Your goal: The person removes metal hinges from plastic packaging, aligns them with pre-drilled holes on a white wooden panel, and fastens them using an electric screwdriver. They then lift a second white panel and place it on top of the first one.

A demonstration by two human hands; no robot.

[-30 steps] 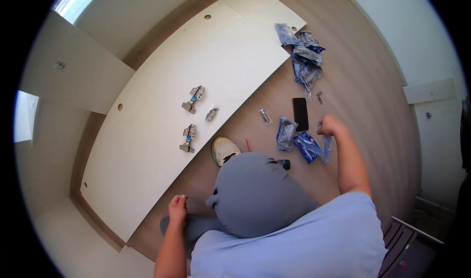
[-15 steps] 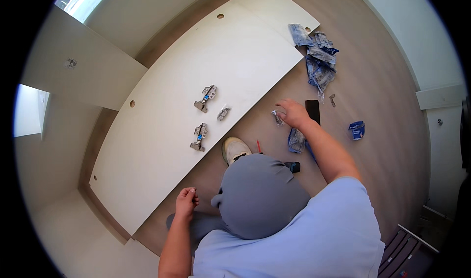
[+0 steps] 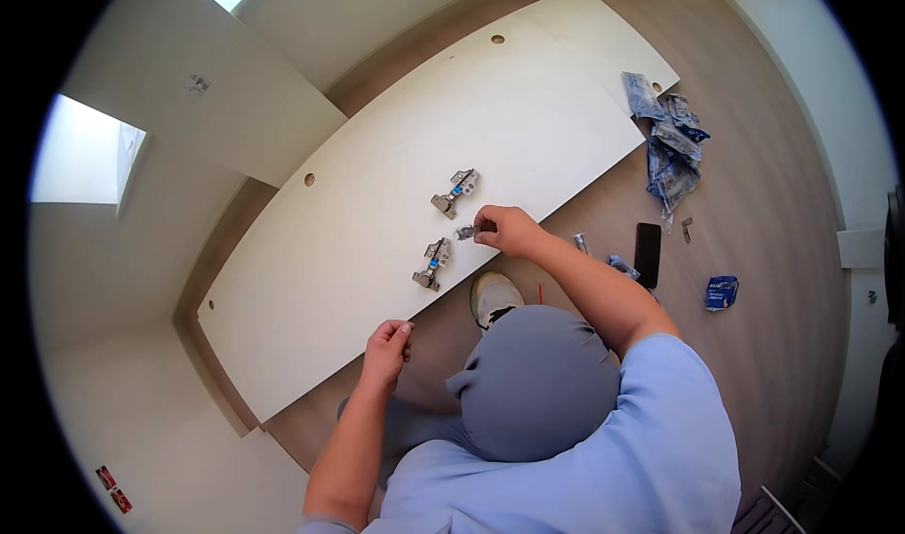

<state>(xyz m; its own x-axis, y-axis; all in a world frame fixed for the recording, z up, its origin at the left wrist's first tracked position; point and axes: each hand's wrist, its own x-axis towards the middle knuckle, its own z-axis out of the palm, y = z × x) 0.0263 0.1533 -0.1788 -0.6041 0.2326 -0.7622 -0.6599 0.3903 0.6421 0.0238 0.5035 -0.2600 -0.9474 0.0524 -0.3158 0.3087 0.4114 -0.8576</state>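
Observation:
On the white panel [image 3: 377,185] lie two metal cabinet hinges, an upper hinge [image 3: 456,193] and a lower hinge [image 3: 433,264]. My right hand [image 3: 507,230] reaches over the panel's near edge, its fingers closed on a small clear bag of screws [image 3: 465,233] between and just right of the hinges. Just off the panel edge, my left hand [image 3: 387,349] is closed with thumb and fingers together; whatever it holds, if anything, does not show. Another small clear packet [image 3: 581,243] lies on the floor beside my right forearm.
Blue-and-clear plastic packets [image 3: 674,152] are heaped by the panel's far right corner. Right of my arm lie a black phone [image 3: 648,254], a blue packet [image 3: 721,293] and a small metal piece [image 3: 686,230]. My shoe [image 3: 495,297] and a thin red stick [image 3: 540,294] are near the panel edge.
My right hand has moved left from beside the packet on the floor to the screw bag on the panel and closed on it. The view has shifted; my left hand stays closed.

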